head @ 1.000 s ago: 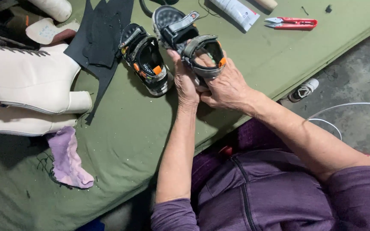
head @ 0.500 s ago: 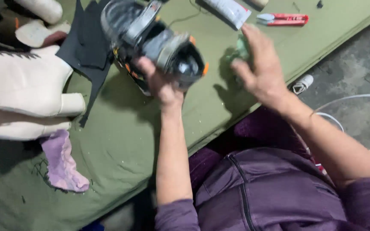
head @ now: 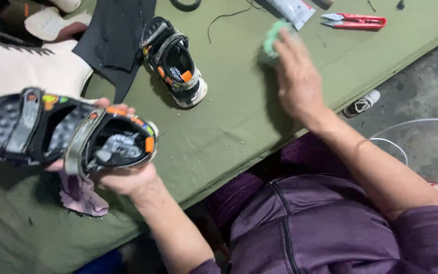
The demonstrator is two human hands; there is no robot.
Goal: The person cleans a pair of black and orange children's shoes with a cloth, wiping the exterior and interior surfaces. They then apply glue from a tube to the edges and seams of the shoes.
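While a second ago both hands worked together on one small black strapped sandal with orange tabs (head: 62,133) near the middle of the table, that sandal now sits out at the near left, held up above the olive-green cloth-covered table (head: 229,132). The left hand (head: 120,175) alone grips it from beneath, fingers curled around its heel end, open footbed facing up. The right hand (head: 297,81) has let go and moved to the far right, where its fingers close loosely on a small crumpled pale-green wad (head: 275,36); how firm that hold is I cannot tell through the blur. The matching second sandal (head: 174,63) lies untouched on the cloth at far centre, beside black sheet material (head: 115,35). Red snips (head: 355,20) lie far right, and a pink rag (head: 82,195) lies under the held sandal. So the two-handed work has split: one hand carries, the other fetches.
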